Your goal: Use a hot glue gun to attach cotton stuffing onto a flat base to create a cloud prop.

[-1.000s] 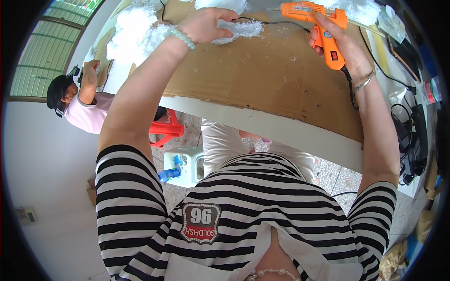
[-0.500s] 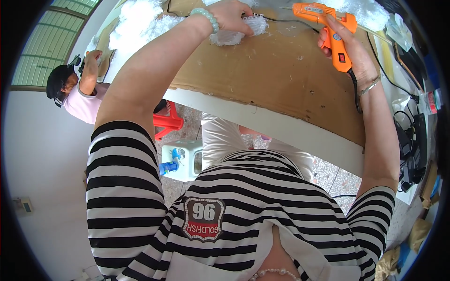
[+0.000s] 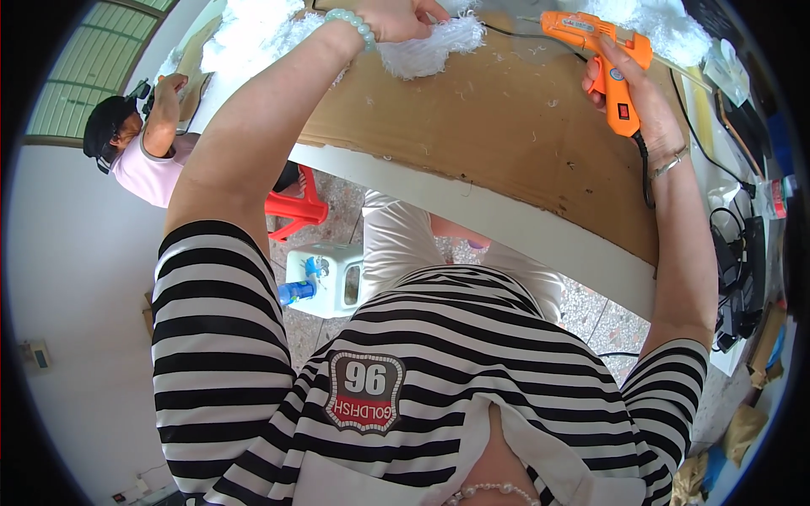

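My left fingers [image 3: 432, 8] shift, so the white tuft [image 3: 424, 54] shows better for work.
It lies on cardboard [image 3: 506, 126] beside them; if they pinch it, I cannot tell. Right fingers [image 3: 595, 99] clamp the glue gun [image 3: 615, 83].

A fibre bundle [image 3: 426, 52] lies on cardboard [image 3: 498, 126] (atop a table [image 3: 540, 242]), left of the glue gun [image 3: 618, 83].

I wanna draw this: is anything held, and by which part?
The right hand holds the glue gun by its handle. Whether the left hand grips the white fluff can't be told.
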Demonstrator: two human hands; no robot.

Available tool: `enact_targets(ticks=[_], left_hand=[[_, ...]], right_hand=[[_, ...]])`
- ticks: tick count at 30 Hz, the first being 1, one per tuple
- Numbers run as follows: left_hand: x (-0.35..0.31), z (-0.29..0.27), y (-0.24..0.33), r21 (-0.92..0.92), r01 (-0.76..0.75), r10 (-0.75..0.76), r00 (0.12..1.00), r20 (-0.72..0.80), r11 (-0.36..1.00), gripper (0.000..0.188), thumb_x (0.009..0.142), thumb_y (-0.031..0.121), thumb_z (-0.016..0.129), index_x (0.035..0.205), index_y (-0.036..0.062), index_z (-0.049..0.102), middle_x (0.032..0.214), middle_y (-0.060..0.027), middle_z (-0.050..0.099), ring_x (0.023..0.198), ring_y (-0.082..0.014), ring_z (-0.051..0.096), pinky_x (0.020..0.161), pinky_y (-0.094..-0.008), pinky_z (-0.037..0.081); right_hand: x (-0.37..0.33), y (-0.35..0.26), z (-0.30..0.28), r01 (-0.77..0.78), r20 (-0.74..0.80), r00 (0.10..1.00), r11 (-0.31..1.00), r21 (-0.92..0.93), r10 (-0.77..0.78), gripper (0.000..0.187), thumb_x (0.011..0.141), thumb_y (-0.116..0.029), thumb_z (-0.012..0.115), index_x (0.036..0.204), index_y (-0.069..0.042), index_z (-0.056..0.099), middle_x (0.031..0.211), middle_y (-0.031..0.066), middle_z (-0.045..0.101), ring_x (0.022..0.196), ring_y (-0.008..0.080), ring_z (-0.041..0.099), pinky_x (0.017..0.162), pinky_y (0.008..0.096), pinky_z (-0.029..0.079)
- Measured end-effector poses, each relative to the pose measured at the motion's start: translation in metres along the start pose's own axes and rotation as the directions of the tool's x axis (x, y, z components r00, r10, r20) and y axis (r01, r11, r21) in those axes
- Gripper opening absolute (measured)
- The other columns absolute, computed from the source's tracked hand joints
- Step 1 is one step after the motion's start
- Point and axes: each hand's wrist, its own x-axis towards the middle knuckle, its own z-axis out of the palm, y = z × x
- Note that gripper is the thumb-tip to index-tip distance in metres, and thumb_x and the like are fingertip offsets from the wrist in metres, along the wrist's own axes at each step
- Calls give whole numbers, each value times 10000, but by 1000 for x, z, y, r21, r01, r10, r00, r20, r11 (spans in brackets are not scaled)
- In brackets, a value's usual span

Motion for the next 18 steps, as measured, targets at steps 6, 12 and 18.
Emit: enact_targets(ticks=[6,12,18], left_hand=[[-30,-19,18,-81,79,-91,982,-166,994,329,719,41,623,1048,46,641,775,-6,606,696,-87,539,640,-225,455],[-61,-50,-5,-336,54,-179,918,-353,940,234,743,-25,587,966,28,632,762,52,574,695,-48,506,634,-204,429],[-93,-77,-20,-327,67,-225,852,-473,943,190,759,21,607,947,36,632,766,48,582,664,-52,508,596,-210,422]], right_hand=[[3,2,-5,-41,10,999,999,20,41,404,858,-505,533,718,-127,528,664,13,555,572,74,480,519,197,352],[3,2,-5,-40,36,999,998,55,38,406,860,-507,532,725,-124,540,663,18,562,565,76,485,514,199,351],[-6,-4,1,-78,23,997,995,67,77,387,872,-481,521,734,-120,542,661,25,567,559,89,494,500,206,342]])
